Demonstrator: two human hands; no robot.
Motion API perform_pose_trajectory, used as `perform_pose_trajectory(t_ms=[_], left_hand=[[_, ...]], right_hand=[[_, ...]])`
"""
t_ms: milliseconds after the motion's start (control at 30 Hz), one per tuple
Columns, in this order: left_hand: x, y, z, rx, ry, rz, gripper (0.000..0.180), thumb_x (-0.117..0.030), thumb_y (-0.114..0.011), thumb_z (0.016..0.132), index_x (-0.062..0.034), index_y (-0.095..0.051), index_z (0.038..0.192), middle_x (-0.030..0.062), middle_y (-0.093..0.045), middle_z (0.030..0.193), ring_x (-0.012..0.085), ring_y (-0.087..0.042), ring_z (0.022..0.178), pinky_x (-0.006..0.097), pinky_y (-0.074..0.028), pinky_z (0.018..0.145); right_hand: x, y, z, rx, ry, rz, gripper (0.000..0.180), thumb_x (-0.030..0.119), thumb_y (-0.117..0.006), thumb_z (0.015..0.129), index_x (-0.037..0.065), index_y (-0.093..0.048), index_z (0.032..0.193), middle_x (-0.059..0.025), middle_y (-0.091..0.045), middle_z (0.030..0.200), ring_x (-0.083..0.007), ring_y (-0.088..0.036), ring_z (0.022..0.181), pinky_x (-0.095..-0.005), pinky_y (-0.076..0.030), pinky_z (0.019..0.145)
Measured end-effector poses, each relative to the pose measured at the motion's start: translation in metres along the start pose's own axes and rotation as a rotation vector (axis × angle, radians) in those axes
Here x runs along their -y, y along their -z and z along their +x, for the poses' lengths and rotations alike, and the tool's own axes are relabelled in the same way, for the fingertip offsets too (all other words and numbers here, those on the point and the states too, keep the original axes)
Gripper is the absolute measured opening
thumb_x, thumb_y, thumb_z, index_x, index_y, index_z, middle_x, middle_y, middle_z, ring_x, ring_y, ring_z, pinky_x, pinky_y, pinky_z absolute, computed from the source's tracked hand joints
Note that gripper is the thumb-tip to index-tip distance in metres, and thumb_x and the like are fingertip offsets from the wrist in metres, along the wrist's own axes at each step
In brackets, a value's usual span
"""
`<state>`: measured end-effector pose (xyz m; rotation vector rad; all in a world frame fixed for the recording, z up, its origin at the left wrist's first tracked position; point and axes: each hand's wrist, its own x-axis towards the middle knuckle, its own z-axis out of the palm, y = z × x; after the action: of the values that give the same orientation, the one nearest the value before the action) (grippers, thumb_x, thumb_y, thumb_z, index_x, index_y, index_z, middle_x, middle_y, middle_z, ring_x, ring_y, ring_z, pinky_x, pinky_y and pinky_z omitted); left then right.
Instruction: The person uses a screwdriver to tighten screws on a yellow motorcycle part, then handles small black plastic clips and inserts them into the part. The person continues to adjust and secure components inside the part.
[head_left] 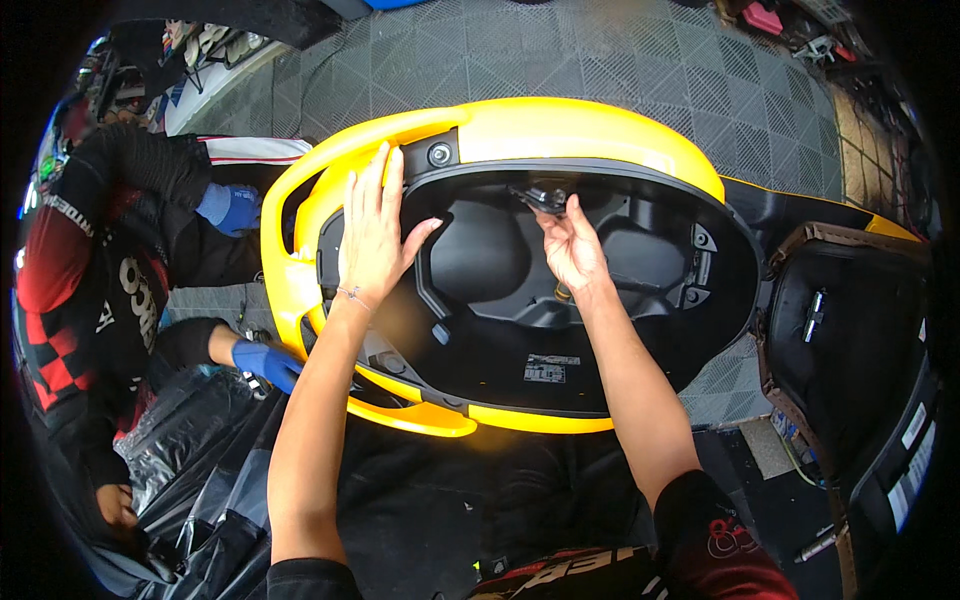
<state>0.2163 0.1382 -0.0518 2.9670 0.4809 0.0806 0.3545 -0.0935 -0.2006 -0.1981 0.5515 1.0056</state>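
A yellow scooter body [580, 132] with a black under-seat storage bin [480, 245] lies in front of me. My left hand [372, 235] rests flat at the bin's left end, beside the yellow grab rail [285, 190], its fingers stretched out and thumb apart. A bolt [440, 154] shows just right of its fingertips. Over the bin, my right hand [577, 252] pinches a small black part [546, 196] between thumb and fingers; its exact kind is unclear. Below that hand, a brass-coloured fitting [562, 292] shows inside the bin.
The seat [850, 290] is tipped open at the right, with a small metal tool-like piece [815, 315] on it. At the left is a person with blue gloves [265, 365], one near the grab rail. Clear plastic sheeting [190, 450] lies at lower left, and grey tiles [600, 60] cover the floor.
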Motion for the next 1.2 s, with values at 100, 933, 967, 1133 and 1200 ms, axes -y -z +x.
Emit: perform_pose_trajectory(t_ms=[100, 933, 967, 1133, 1200], left_hand=[[-0.001, -0.004, 0.001, -0.012, -0.002, -0.007, 0.104, -0.041, -0.080, 0.086, -0.0045, -0.021, 0.163, 0.0173, -0.028, 0.166, 0.0379, -0.034, 0.148, 0.052, -0.024, 0.126], [-0.001, -0.001, -0.002, -0.010, 0.040, -0.037, 0.107, -0.033, -0.085, 0.082, -0.0006, -0.023, 0.162, 0.0200, -0.033, 0.165, 0.0403, -0.034, 0.149, 0.050, -0.027, 0.125], [0.000, -0.001, -0.002, -0.010, 0.038, -0.036, 0.107, -0.033, -0.085, 0.082, -0.0005, -0.023, 0.162, 0.0200, -0.033, 0.165, 0.0404, -0.034, 0.149, 0.050, -0.027, 0.124], [-0.002, -0.001, -0.001, -0.001, 0.045, -0.026, 0.106, -0.034, -0.085, 0.082, -0.0005, -0.023, 0.162, 0.0200, -0.033, 0.165, 0.0406, -0.035, 0.149, 0.050, -0.028, 0.124], [-0.001, -0.001, 0.000, 0.002, 0.047, -0.029, 0.106, -0.034, -0.085, 0.082, -0.0006, -0.023, 0.162, 0.0198, -0.033, 0.165, 0.0406, -0.035, 0.149, 0.050, -0.028, 0.124]], right_hand=[[0.004, -0.004, 0.000, 0.035, 0.029, 0.156, 0.049, 0.018, -0.069, 0.101, -0.008, -0.047, 0.137, -0.0286, -0.049, 0.140, -0.0185, -0.063, 0.094, -0.0220, -0.057, 0.070], [-0.038, -0.035, -0.007, -0.334, 0.143, -0.123, 0.041, 0.029, -0.068, 0.103, 0.009, -0.051, 0.134, -0.0161, -0.061, 0.122, -0.0290, -0.068, 0.111, -0.0407, -0.057, 0.093], [-0.039, -0.035, -0.011, -0.297, 0.141, -0.142, 0.038, 0.029, -0.068, 0.102, 0.009, -0.052, 0.131, -0.0156, -0.060, 0.124, -0.0295, -0.068, 0.112, -0.0416, -0.056, 0.094], [-0.038, -0.030, -0.013, -0.196, 0.197, -0.459, 0.022, 0.019, -0.071, 0.100, 0.012, -0.057, 0.116, -0.0054, -0.064, 0.120, -0.0232, -0.067, 0.115, -0.0373, -0.053, 0.088], [-0.034, -0.028, -0.011, -0.230, 0.189, -0.462, 0.022, 0.017, -0.073, 0.098, 0.014, -0.058, 0.114, -0.0011, -0.067, 0.112, -0.0194, -0.067, 0.114, -0.0349, -0.052, 0.085]])
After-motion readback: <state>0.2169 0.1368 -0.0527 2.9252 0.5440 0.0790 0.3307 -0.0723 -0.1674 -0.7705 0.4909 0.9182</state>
